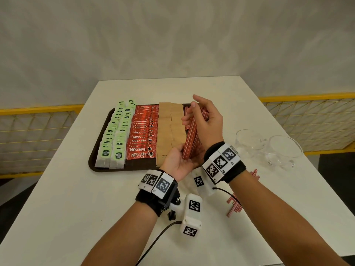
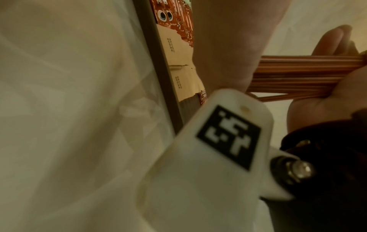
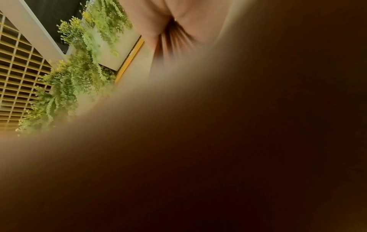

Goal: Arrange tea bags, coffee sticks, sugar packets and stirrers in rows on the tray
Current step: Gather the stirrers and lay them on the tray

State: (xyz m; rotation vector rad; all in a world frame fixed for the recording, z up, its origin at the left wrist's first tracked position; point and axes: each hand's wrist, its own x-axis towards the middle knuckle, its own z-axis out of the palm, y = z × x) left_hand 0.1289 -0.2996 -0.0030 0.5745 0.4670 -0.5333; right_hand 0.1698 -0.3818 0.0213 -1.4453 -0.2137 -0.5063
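At the bottom of the head view both forearms reach in across the white table [image 1: 76,189], each wrist strapped with a black band and white marker blocks. Just right of the right forearm, lower right of centre, a loose heap of red-and-white striped stirrers [image 1: 235,205] lies on the bare table, not yet placed.

Further in, at the centre of the frame, the left hand [image 1: 177,164] lies palm up with its fingers curled under the near end of a bundle of stirrers [image 1: 192,135]. The right hand [image 1: 208,121] grips the far part of the same bundle, its fingers wrapped round it and its forefinger and thumb lifted free. The bundle is tilted over the right edge of the tray [image 1: 107,168].

These stirrers look thin, stiff, light and smooth, so a bundle likely fans out and slips. Holding both ends, as here, should keep them squared.

On the dark rounded tray, from left to right in the frame, run rows of overlapping green-and-white tea bags [image 1: 113,139], glossy red coffee sticks [image 1: 143,135], matt brown paper sugar packets [image 1: 170,129], then stirrers already laid flat.

At right, beyond the hands, two clear glass cups [image 1: 269,148] stand near each other; they look fragile.
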